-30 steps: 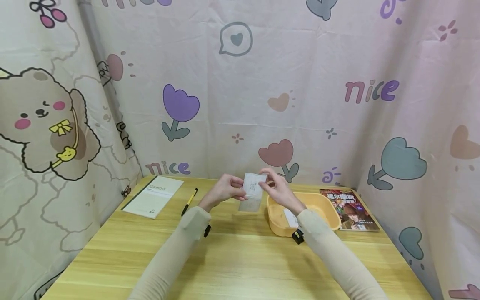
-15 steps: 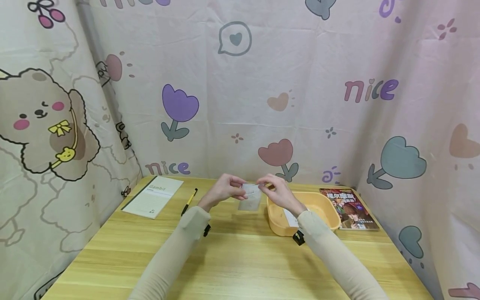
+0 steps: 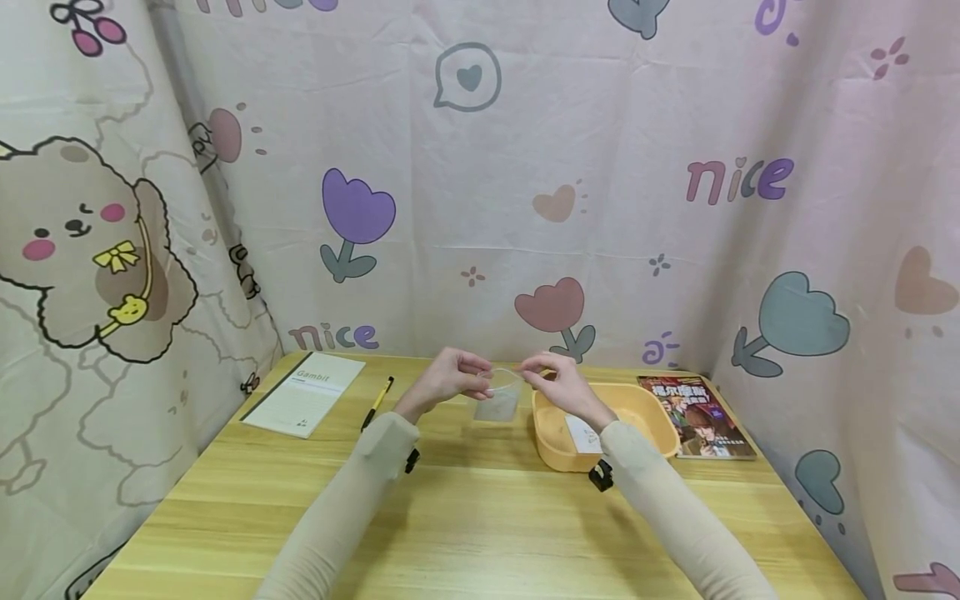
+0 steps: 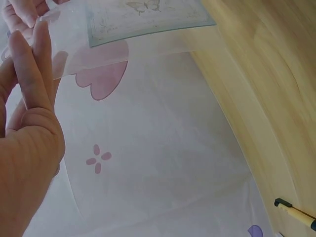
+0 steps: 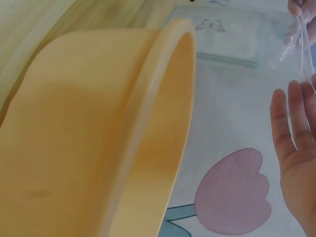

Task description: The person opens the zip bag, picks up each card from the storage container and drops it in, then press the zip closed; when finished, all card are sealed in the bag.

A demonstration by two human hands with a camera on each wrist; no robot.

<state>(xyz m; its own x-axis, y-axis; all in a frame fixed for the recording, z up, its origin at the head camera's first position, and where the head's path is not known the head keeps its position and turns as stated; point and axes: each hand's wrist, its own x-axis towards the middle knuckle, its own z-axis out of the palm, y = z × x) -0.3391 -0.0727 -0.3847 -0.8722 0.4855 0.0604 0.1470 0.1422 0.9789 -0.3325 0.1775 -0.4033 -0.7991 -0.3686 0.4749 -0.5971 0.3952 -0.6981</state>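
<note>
My sleeves (image 3: 352, 492) are beige. The clear sleeve (image 3: 501, 398) I hold shows a pale card printed with butterflies. The basin (image 3: 558, 446) is orange-yellow, the surface (image 3: 480, 533) light wood grain, the pen (image 3: 377, 402) black and yellow, the curtain (image 3: 600, 125) pinkish-white with tulips and hearts.

both hands, left hand (image 3: 448, 381) & right hand (image 3: 558, 385), pinch a clear sleeve (image 3: 500, 398) w/ card above the table (image 3: 465, 517), just left of yellow tub (image 3: 555, 446); notebook (image 3: 305, 392), pen (image 3: 377, 403) further left.

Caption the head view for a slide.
Both hands pinch a clear sleeve above the table, beside a yellow tub.
</note>
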